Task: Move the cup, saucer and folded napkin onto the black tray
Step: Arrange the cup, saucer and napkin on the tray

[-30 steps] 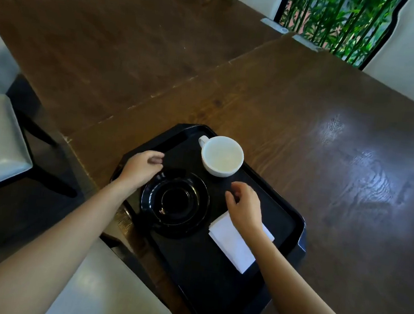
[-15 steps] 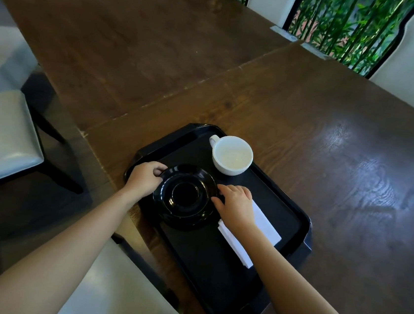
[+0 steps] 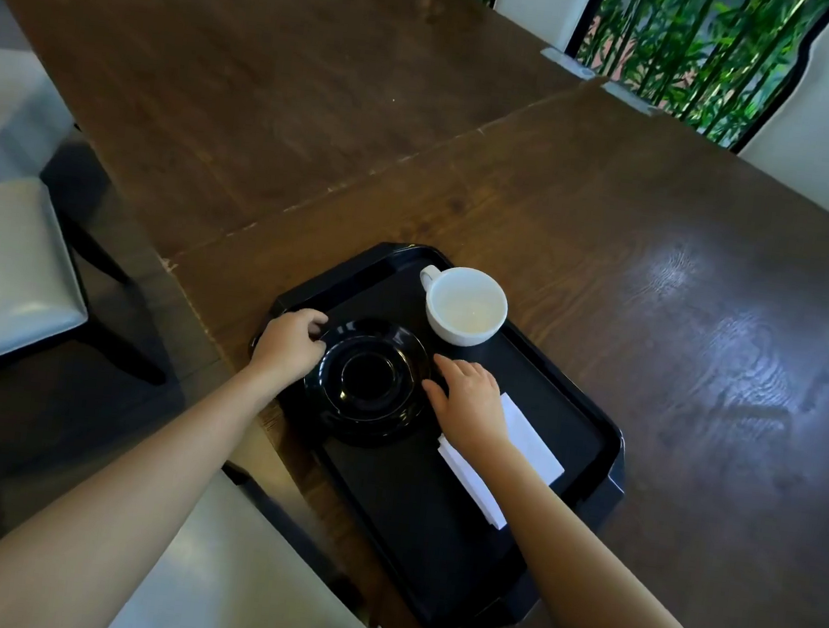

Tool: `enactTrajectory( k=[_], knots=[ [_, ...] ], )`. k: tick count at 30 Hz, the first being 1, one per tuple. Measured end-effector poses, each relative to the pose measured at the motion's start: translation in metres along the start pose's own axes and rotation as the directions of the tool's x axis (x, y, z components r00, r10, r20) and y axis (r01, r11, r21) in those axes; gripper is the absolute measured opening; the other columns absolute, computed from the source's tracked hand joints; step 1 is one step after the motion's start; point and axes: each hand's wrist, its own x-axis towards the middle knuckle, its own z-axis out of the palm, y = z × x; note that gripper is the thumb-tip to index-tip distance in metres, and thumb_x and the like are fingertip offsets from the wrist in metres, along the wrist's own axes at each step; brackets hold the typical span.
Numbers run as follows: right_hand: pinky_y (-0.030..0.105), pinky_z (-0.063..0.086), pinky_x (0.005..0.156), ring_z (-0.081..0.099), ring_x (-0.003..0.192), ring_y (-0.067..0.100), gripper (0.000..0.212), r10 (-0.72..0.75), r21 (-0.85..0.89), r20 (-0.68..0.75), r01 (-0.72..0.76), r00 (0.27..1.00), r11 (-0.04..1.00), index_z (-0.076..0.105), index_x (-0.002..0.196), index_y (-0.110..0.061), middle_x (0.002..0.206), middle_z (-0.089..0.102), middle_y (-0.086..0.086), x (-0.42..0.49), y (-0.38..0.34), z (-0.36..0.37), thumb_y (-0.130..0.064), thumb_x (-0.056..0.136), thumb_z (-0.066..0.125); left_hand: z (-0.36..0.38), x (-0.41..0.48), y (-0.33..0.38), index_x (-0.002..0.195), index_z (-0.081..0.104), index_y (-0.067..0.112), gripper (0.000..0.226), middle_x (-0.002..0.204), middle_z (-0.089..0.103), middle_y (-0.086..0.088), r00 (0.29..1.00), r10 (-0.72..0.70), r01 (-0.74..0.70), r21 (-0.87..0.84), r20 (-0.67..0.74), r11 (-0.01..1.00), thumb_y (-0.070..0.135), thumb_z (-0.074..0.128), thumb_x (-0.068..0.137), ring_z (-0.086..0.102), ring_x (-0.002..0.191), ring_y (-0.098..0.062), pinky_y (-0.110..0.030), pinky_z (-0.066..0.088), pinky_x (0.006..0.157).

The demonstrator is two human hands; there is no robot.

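Black tray point(image 3: 425, 563) on desk point(image 3: 667, 249), near edge. Folded napkin point(image 3: 532, 443) on tray under right hand point(image 3: 470, 397), fingers loose, spread beside saucer point(image 3: 368, 381). Left hand point(image 3: 287, 346) pinches saucer rim. White cup point(image 3: 465, 306) at tray's far end.

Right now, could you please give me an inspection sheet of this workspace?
Surface: dark wood table, glare at right.
Job's things: tray at near edge; on it, empty white cup, black saucer, napkin.
Clutter: nothing seen.
Grip: left hand on saucer's left rim; right hand at its right rim, over napkin.
Cables: nothing seen.
Surroundings: pale chairs, bamboo behind.
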Motion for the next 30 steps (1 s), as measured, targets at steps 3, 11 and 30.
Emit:
enactTrajectory(
  k=[3, 11, 30],
  knots=[
    [0.034, 0.032, 0.107, 0.042, 0.128, 0.023, 0.046, 0.038, 0.072, -0.068, -0.033, 0.997, 0.997, 0.044, 0.138, -0.012, 0.136, 0.054, 0.007, -0.013, 0.015, -0.013, -0.029, 0.096, 0.048, 0.008, -0.027, 0.019, 0.124, 0.055, 0.012, 0.034, 0.126, 0.055, -0.009, 0.957, 0.213, -0.198, 0.093, -0.196, 0.976, 0.010, 0.055, 0.090, 0.056, 0.108, -0.025, -0.039, 0.051, 0.089],
    [0.035, 0.017, 0.117, 0.017, 0.144, 0.024, 0.091, 0.202, -0.139, 0.075, -0.190, 0.977, 0.972, 0.015, 0.149, -0.009, 0.156, 0.023, 0.006, -0.085, 0.061, -0.027, -0.059, 0.083, 0.053, 0.119, -0.114, 0.060, 0.134, 0.047, 0.009, 0.043, 0.136, 0.050, -0.005, 0.856, 0.507, -0.506, -0.044, 0.096, 0.862, 0.008, 0.048, 0.091, 0.040, 0.127, -0.020, -0.024, 0.030, 0.105],
    [0.038, 0.004, 0.119, -0.005, 0.146, 0.027, 0.108, 0.181, -0.228, 0.206, -0.132, 0.962, 0.965, 0.001, 0.149, -0.008, 0.159, -0.005, 0.013, -0.107, 0.048, -0.012, -0.063, 0.077, 0.058, 0.131, -0.125, 0.046, 0.126, 0.051, 0.004, 0.038, 0.129, 0.052, -0.007, 0.884, 0.455, -0.464, 0.092, 0.102, 0.881, 0.003, 0.043, 0.089, 0.040, 0.121, -0.023, -0.030, 0.039, 0.096]
  ],
)
